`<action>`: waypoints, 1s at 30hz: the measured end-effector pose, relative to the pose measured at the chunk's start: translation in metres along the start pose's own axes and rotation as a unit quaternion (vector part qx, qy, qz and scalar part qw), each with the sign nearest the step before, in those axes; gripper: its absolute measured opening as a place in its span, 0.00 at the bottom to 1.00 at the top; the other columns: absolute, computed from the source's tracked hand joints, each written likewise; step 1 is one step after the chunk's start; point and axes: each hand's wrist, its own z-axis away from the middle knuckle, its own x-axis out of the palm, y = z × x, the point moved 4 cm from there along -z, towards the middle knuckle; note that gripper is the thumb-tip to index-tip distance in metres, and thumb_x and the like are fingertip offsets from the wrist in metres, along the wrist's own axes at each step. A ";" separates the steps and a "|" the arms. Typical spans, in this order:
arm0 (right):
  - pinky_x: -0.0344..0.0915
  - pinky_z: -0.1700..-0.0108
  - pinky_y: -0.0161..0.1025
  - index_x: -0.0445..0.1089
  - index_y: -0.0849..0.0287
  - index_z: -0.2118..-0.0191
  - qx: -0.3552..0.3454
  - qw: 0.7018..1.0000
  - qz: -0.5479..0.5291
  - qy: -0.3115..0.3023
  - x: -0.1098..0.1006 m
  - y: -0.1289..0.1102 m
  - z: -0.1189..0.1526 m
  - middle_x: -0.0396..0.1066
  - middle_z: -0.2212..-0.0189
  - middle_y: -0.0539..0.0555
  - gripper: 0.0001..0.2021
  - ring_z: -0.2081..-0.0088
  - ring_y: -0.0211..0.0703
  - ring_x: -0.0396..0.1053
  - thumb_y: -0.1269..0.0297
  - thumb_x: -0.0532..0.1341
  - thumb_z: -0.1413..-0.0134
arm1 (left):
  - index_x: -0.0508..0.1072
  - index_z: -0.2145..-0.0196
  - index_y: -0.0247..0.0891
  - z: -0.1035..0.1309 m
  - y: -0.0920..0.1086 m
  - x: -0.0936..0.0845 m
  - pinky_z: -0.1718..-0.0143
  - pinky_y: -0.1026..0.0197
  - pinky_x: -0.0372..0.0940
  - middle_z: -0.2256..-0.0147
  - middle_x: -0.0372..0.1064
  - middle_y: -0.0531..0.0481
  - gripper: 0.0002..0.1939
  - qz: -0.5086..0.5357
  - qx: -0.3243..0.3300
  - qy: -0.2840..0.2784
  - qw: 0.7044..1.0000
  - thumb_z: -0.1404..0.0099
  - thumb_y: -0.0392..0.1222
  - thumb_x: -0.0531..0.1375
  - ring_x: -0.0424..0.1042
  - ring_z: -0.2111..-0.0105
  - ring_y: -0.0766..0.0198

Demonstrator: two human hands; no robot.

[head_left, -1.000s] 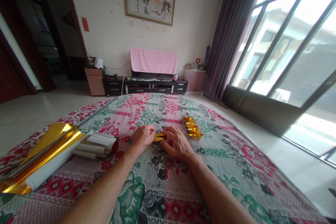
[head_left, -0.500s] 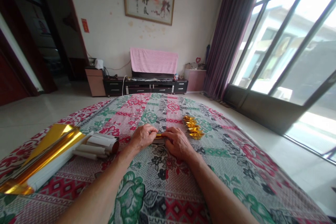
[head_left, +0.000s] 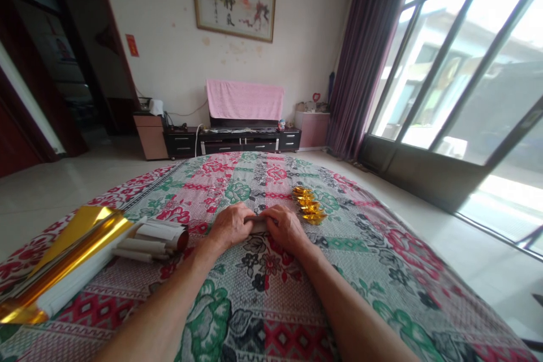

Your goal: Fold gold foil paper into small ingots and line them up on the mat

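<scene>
Between my two hands is a small piece of foil paper [head_left: 259,227], a dull greyish side facing me. My left hand [head_left: 232,225] grips its left end, thumb and fingers pressed together. The right end is pinched in my right hand [head_left: 285,227]. Both hands rest low over the patterned cloth, and my fingers hide much of the paper. Just right of my right hand stands a row of several folded gold foil ingots [head_left: 309,205]. To the left of my left hand lie several pale paper rolls [head_left: 148,239].
Large gold foil sheets [head_left: 87,251], partly rolled, lie at the left side of the flower-patterned tablecloth [head_left: 292,305]. Beyond the table's rounded far edge, a low black cabinet [head_left: 237,143] carries something under a pink towel [head_left: 246,100]. Tall windows [head_left: 449,68] are on the right.
The gold strip that showed between my fingers is gone from sight; a greyish side shows there now. My hands stay in nearly the same place, and the view has shifted slightly.
</scene>
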 end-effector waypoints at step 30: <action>0.59 0.77 0.30 0.64 0.61 0.51 0.268 0.849 -0.450 0.066 0.014 0.011 -0.012 0.70 0.71 0.50 0.26 0.77 0.33 0.63 0.62 0.62 0.61 | 0.73 0.63 0.35 -0.001 -0.005 0.005 0.85 0.69 0.55 0.74 0.72 0.51 0.16 0.382 -0.192 -0.070 0.901 0.48 0.45 0.57 0.71 0.78 0.65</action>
